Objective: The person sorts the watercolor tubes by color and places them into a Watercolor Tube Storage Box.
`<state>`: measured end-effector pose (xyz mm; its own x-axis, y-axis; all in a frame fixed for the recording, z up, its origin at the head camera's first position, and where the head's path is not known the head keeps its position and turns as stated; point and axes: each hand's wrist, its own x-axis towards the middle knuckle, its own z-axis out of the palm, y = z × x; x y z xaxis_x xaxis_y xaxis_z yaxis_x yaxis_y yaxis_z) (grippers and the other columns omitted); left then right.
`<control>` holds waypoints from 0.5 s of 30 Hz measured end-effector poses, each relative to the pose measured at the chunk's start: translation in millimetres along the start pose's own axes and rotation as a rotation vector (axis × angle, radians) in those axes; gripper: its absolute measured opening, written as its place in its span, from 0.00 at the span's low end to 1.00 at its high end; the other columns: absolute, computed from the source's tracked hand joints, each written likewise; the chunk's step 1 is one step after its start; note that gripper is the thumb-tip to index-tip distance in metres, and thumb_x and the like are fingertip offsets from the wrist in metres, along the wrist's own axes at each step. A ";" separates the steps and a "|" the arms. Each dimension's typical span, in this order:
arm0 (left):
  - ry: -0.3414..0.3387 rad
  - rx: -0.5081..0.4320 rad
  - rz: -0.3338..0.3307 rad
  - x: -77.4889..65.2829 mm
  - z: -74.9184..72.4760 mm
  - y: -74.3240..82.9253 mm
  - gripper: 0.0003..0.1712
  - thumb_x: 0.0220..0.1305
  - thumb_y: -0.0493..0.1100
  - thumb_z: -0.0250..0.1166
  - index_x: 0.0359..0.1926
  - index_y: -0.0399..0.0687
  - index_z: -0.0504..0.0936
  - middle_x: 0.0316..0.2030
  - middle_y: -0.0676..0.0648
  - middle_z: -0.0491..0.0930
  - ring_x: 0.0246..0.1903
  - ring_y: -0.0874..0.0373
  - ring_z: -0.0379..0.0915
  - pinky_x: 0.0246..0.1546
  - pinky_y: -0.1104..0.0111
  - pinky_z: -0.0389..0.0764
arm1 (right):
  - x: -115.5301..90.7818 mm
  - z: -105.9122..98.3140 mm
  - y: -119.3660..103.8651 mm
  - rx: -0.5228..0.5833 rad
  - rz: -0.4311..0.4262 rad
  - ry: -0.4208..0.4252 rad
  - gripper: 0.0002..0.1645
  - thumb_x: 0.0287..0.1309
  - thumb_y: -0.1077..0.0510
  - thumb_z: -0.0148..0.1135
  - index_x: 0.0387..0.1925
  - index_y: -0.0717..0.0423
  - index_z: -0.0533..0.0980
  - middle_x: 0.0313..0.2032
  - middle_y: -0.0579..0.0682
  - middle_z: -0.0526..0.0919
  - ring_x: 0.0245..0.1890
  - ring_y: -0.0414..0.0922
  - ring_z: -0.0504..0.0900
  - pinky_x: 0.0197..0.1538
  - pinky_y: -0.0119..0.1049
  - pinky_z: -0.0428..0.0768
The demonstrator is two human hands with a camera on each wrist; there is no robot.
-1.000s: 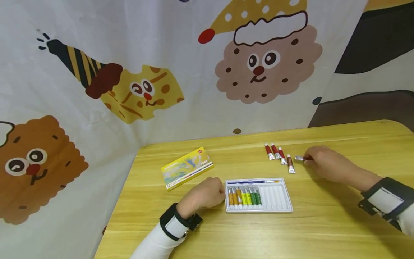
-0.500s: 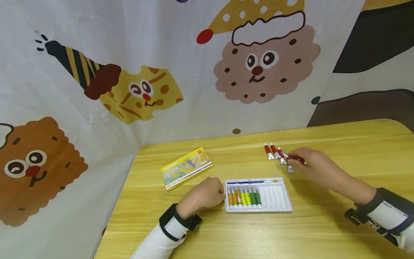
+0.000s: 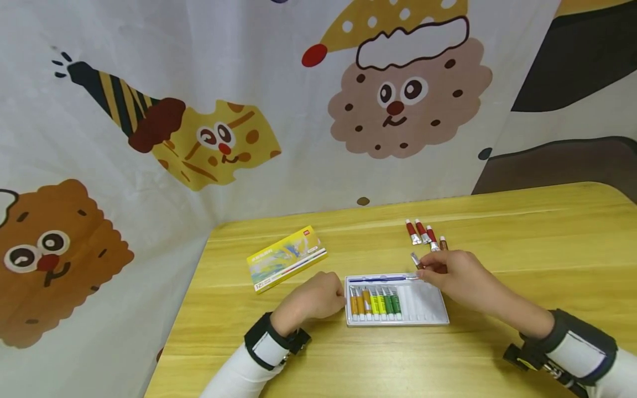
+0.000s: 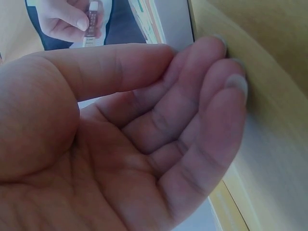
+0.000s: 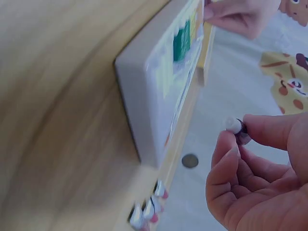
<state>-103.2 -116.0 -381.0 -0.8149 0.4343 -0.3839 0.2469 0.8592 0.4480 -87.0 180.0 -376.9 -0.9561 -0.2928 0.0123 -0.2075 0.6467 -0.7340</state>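
Note:
My right hand [image 3: 460, 273] pinches a small dark brown paint tube [image 3: 416, 260] over the far right corner of the white plastic tray [image 3: 423, 324]. In the right wrist view the white cap of the paint tube [image 5: 234, 126] shows between thumb and forefinger. Orange, yellow and green paint tubes [image 3: 374, 304] fill the tray's left slots; its right slots hold no tubes. A blue-handled paintbrush [image 3: 378, 279] lies along its far groove. My left hand [image 3: 316, 296] rests on the table, loosely curled, fingertips right at the tray's left edge, nothing in its palm.
Behind the tray lie three red paint tubes [image 3: 412, 232] and a brown paint tube [image 3: 443, 243], partly hidden by my right hand. A yellow paint box [image 3: 287, 258] lies at the back left of the wooden table [image 3: 378, 365]. A printed curtain [image 3: 298, 182] hangs behind.
My right hand has picked up the dark brown tube from the table's right side and carried it left and nearer, over the tray's far right corner. The left hand and tray stay put.

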 end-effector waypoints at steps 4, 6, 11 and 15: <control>-0.004 0.002 -0.006 0.1 0.0 0.2 0.25 0.71 0.39 0.65 0.14 0.49 0.76 0.12 0.56 0.60 0.12 0.63 0.58 0.15 0.73 0.57 | -3.3 8.1 -8.1 0.051 0.049 -0.038 0.13 0.65 0.60 0.72 0.45 0.66 0.85 0.34 0.46 0.86 0.32 0.43 0.79 0.30 0.33 0.80; -0.006 0.000 -0.012 -0.1 -0.3 0.5 0.24 0.72 0.39 0.65 0.14 0.48 0.77 0.12 0.56 0.59 0.12 0.63 0.57 0.15 0.72 0.57 | -4.7 12.1 -11.2 0.074 0.071 -0.063 0.15 0.65 0.59 0.72 0.47 0.67 0.85 0.34 0.47 0.86 0.31 0.43 0.79 0.29 0.33 0.79; -0.013 -0.009 -0.018 -0.6 -0.8 0.9 0.23 0.72 0.40 0.64 0.16 0.46 0.79 0.11 0.57 0.59 0.12 0.64 0.57 0.15 0.72 0.57 | -7.3 22.4 -13.1 0.128 0.084 -0.104 0.18 0.65 0.59 0.72 0.50 0.69 0.85 0.34 0.47 0.87 0.27 0.43 0.77 0.25 0.33 0.74; -0.011 -0.008 -0.010 -0.4 -0.6 0.8 0.23 0.72 0.39 0.64 0.16 0.46 0.79 0.11 0.57 0.59 0.12 0.64 0.57 0.15 0.73 0.57 | -7.5 30.3 -10.3 0.143 0.085 -0.120 0.19 0.64 0.59 0.72 0.50 0.69 0.84 0.30 0.46 0.85 0.25 0.42 0.78 0.22 0.32 0.70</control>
<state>-103.0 -115.6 -380.0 -0.8116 0.4287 -0.3969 0.2344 0.8612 0.4510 -71.4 154.2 -390.0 -0.9357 -0.3288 -0.1279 -0.0877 0.5680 -0.8183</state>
